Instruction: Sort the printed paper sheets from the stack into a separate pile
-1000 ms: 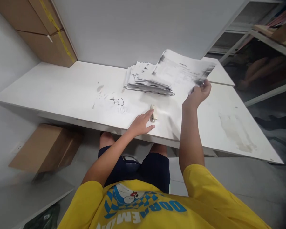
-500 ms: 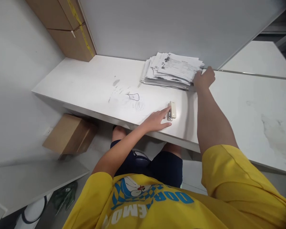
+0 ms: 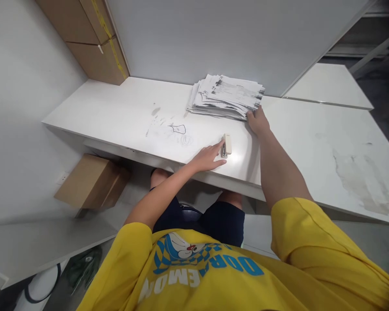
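Note:
On the white desk [image 3: 129, 112], my left hand [image 3: 209, 158] lies with its fingers stretched out and thumb apart. Its index fingertip touches the left side of a small cream stapler [image 3: 227, 144], without gripping it. A thick, uneven stack of printed papers [image 3: 225, 97] lies farther back against the grey panel. My right hand [image 3: 258, 122] is at the near right corner of that stack, thumb on the front edge and fingers bent at the right edge. How many sheets lie between the fingers is hidden.
Cardboard boxes [image 3: 99, 60] stand at the back left of the desk. Another cardboard box [image 3: 84, 179] is below it on the left. A grey panel [image 3: 207, 39] rises behind the desk. Dark smudges and a pen-drawn outline [image 3: 178, 129] mark the desktop.
My right hand has come from beyond the stack's right edge to its near right corner. The top sheet now looks greyer. The left hand stays at the stapler; the view has shifted slightly.

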Available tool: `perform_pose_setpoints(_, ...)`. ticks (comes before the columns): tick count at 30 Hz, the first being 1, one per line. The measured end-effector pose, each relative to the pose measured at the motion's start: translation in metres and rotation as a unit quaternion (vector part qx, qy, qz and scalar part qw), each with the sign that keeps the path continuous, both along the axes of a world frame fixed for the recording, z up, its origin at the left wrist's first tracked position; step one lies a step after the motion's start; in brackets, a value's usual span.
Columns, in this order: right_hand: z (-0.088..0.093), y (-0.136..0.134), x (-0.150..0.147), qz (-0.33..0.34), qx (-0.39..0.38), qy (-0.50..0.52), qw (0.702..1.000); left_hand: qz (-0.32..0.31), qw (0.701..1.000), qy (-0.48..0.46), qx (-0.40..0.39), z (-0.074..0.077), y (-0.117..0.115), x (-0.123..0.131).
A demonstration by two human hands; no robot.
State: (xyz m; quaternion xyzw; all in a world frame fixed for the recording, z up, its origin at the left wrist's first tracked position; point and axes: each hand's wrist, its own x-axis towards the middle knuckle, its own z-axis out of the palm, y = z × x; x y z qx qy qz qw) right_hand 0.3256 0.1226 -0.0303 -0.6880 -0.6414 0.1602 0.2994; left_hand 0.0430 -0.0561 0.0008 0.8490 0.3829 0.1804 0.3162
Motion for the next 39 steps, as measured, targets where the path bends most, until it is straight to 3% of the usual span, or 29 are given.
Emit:
perform_pose_setpoints(5, 0.001, -0.029, -0.021, -0.101, -0.064, -0.082, 0.989, 0.012, 1.0, -0.019, -0.011, -0.003, 0.0, 0.003)
perform_pose_setpoints(10, -0.005, -0.088, -0.023, -0.059, -0.104, -0.158, 0.98, -0.032, 0.99, 0.097, 0.097, 0.005, -0.012, -0.002)
perform_pose_setpoints(13, -0.013, -0.14, -0.013, 0.002, -0.074, -0.183, 0.98, -0.006, 0.974, 0.176, 0.144, 0.016, -0.02, -0.036)
perform_pose_setpoints(16, -0.016, -0.193, -0.005, 0.028, -0.052, -0.209, 0.976, 0.144, 0.944, 0.267, 0.131, 0.023, -0.034, -0.087)
perform_pose_setpoints(18, -0.016, -0.225, -0.006, 0.035, -0.048, -0.223, 0.973, 0.197, 0.928, 0.297, 0.111, 0.021, -0.05, -0.119)
perform_pose_setpoints(21, -0.016, -0.267, -0.02, 0.05, -0.033, -0.225, 0.972, 0.206, 0.918, 0.286, 0.179, 0.015, -0.075, -0.15)
perform_pose_setpoints(24, -0.012, -0.305, -0.038, 0.047, -0.008, -0.213, 0.976, 0.193, 0.915, 0.248, 0.252, 0.011, -0.091, -0.159)
perform_pose_setpoints(27, 0.004, -0.338, -0.052, 0.045, -0.022, -0.171, 0.984, 0.125, 0.92, 0.217, 0.301, 0.014, -0.1, -0.151)
perform_pose_setpoints(29, 0.02, -0.354, -0.06, 0.077, -0.082, -0.102, 0.988, 0.062, 0.916, 0.197, 0.343, 0.018, -0.107, -0.136)
perform_pose_setpoints(31, 0.034, -0.364, -0.069, 0.136, -0.165, 0.026, 0.976, 0.011, 0.907, 0.168, 0.385, 0.021, -0.115, -0.113)
perform_pose_setpoints(33, 0.041, -0.367, -0.079, 0.167, -0.206, 0.186, 0.946, -0.034, 0.901, 0.138, 0.409, 0.022, -0.123, -0.088)
perform_pose_setpoints(36, 0.04, -0.364, -0.091, 0.089, -0.175, 0.361, 0.912, -0.083, 0.896, 0.108, 0.424, 0.021, -0.129, -0.055)
perform_pose_setpoints(39, 0.031, -0.359, -0.093, -0.009, -0.144, 0.424, 0.894, -0.1, 0.885, 0.093, 0.445, 0.018, -0.127, -0.034)
